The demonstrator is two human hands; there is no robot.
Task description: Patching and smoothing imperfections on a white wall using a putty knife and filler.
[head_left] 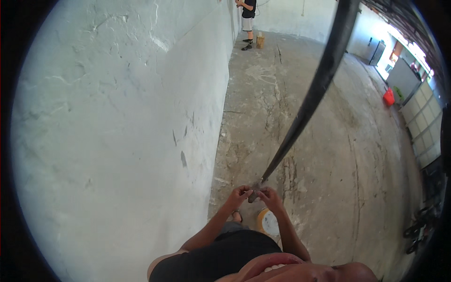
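Note:
My left hand (pixel 241 193) and my right hand (pixel 269 195) meet in front of my body, fingers bent and pinched. Between them is a small grey-brown piece (pixel 253 194), too small and blurred to name; the fingers of both hands close on its sides. Just beyond it, the lower end of a long dark pole (pixel 300 124) comes down close to my fingers. The pole slants up and away to the right, past the top edge. I cannot tell whether the piece is joined to the pole.
A pale wall (pixel 127 122) with cracks and flaking spots rises at my left. By my feet stands a yellow bucket (pixel 260 219) with white inside. Far ahead a person (pixel 248 23) stands at the wall beside a wooden box (pixel 260 41). The concrete floor (pixel 319 188) is cracked; a red bag (pixel 388 97) lies far right.

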